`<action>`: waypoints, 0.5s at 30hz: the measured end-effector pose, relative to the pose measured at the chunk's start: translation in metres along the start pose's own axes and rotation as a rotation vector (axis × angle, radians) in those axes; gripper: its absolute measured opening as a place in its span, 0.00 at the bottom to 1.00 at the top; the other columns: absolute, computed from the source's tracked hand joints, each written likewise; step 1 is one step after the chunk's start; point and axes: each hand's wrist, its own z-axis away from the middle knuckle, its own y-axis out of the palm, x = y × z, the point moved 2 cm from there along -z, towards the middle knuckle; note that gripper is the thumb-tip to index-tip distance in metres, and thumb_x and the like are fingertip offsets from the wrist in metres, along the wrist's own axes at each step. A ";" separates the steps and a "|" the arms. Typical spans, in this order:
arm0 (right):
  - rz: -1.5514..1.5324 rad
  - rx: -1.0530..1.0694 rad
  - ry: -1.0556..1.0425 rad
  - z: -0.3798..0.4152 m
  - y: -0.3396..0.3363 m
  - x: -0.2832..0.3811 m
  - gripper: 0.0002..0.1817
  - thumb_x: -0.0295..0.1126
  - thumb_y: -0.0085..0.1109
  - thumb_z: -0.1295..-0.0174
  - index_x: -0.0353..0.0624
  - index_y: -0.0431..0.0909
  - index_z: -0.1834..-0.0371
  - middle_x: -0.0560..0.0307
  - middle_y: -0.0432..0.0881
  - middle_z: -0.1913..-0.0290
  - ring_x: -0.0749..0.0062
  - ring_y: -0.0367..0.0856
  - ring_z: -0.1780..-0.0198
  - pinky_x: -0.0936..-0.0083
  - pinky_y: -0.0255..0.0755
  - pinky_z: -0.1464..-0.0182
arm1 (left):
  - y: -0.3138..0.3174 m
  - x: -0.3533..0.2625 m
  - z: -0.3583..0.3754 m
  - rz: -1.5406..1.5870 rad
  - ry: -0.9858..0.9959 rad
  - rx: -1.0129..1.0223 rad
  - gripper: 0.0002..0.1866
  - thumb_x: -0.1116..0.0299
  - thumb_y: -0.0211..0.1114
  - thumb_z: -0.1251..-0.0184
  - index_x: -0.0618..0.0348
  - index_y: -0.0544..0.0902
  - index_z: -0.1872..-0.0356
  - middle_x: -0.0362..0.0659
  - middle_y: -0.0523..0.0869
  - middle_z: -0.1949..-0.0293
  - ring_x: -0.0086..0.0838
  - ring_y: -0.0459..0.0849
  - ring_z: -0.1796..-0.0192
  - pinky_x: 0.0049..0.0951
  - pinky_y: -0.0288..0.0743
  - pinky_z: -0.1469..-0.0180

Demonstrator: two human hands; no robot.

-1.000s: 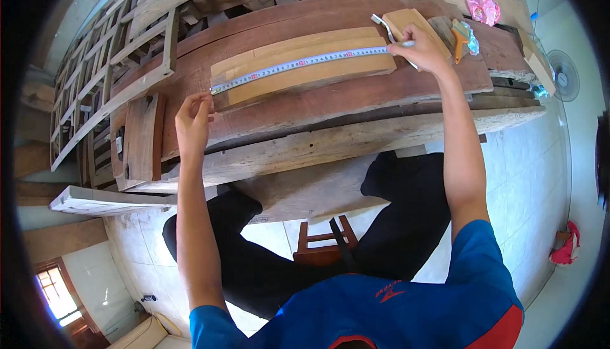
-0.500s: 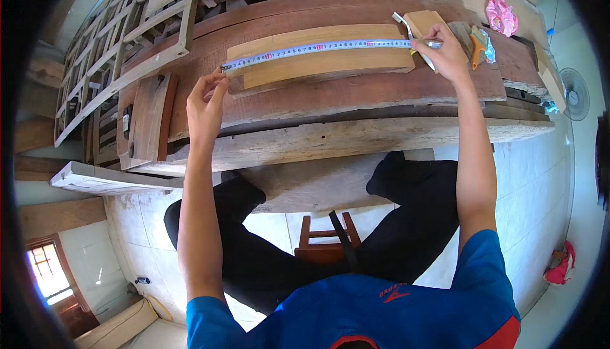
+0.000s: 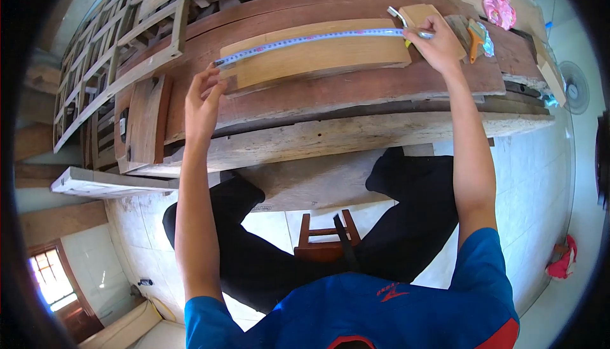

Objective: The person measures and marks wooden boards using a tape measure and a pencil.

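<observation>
A pale wooden board (image 3: 311, 61) lies lengthwise on darker planks. The blade of a tape measure (image 3: 298, 40) stretches along it, its printed marks blurred. My left hand (image 3: 204, 98) is at the board's left end, fingers loosely curled and apart, index fingertip by the blade's end hook. Beyond the board's right end, my right hand (image 3: 437, 49) pinches the tape measure, mostly covering its other end. Behind those fingers lies a white toothbrush-like tool (image 3: 398, 17), partly hidden. A small wooden block (image 3: 419, 14) is close by.
An orange-handled scraper or brush (image 3: 474, 42) and a pink plastic bag (image 3: 499, 9) are at the right. Wooden lattice frames (image 3: 121, 63) stand at the left. A short thick plank (image 3: 146, 120) lies near my left forearm. Below is a small stool (image 3: 321, 247) between my legs.
The view has shifted slightly, so the board appears a little farther up and left. The blade looks more blurred, and my left fingers are spread a little more. Both hands stay at the tape's ends.
</observation>
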 end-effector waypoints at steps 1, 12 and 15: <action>0.010 -0.009 0.005 -0.001 0.002 0.002 0.31 0.55 0.79 0.48 0.39 0.76 0.60 0.53 0.80 0.66 0.64 0.80 0.62 0.68 0.73 0.58 | -0.001 0.000 0.001 -0.010 -0.003 0.008 0.18 0.67 0.65 0.30 0.66 0.82 0.44 0.53 0.84 0.36 0.31 0.84 0.44 0.31 0.74 0.38; 0.003 0.014 0.187 -0.011 -0.001 0.007 0.33 0.61 0.68 0.39 0.36 0.79 0.56 0.45 0.85 0.61 0.54 0.84 0.56 0.63 0.75 0.52 | -0.007 0.010 -0.019 -0.057 -0.041 -0.110 0.19 0.61 0.64 0.24 0.63 0.86 0.42 0.48 0.88 0.42 0.32 0.83 0.40 0.33 0.71 0.33; -0.019 0.056 0.248 -0.016 -0.002 0.010 0.35 0.65 0.61 0.36 0.37 0.80 0.56 0.45 0.86 0.59 0.53 0.85 0.54 0.62 0.75 0.50 | -0.003 0.007 -0.022 -0.058 -0.060 -0.162 0.17 0.64 0.64 0.24 0.65 0.88 0.44 0.49 0.90 0.47 0.31 0.85 0.42 0.30 0.73 0.35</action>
